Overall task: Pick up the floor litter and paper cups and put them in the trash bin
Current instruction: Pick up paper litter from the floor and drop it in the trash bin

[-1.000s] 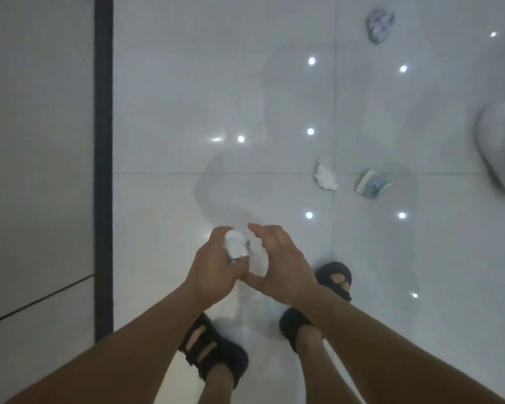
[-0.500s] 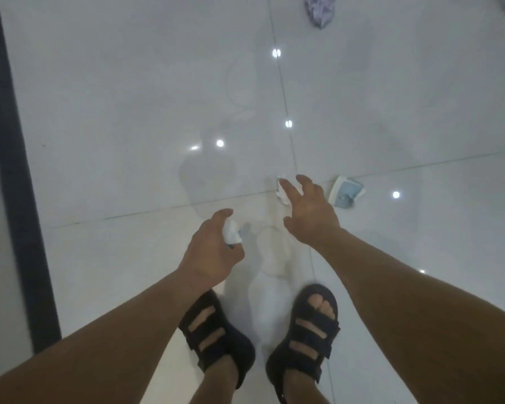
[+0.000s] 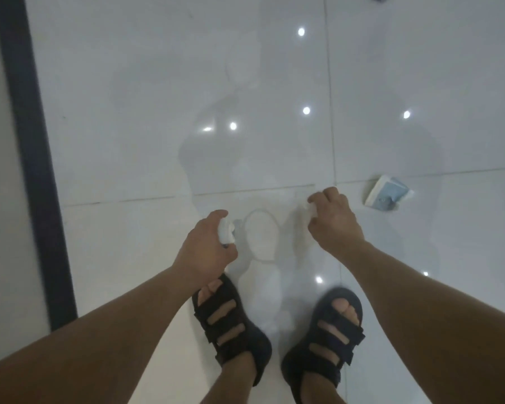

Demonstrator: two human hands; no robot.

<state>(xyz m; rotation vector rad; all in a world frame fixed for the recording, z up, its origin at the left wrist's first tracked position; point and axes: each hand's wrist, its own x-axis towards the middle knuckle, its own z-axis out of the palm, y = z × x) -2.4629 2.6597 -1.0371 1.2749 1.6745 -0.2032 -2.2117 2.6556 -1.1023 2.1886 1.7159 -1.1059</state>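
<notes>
The left hand point(image 3: 207, 249) has its grip clamped on a white paper wad point(image 3: 226, 231). Left of the crushed blue paper cup point(image 3: 387, 193) lying on the floor point(image 3: 129, 112), the right hand point(image 3: 336, 223) curls its grip around a white tissue scrap point(image 3: 312, 206).

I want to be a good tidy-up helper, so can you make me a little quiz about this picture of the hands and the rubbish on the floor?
1. True or false: the left hand holds a white paper wad.
2. Where is the blue-and-white crushed carton? A: inside a bin. B: on the floor, to the right of the right hand. C: in the left hand.
3. How many hands grip something white?

Key: 1 true. 2 B. 3 two: the right hand also pinches a white scrap.
</notes>
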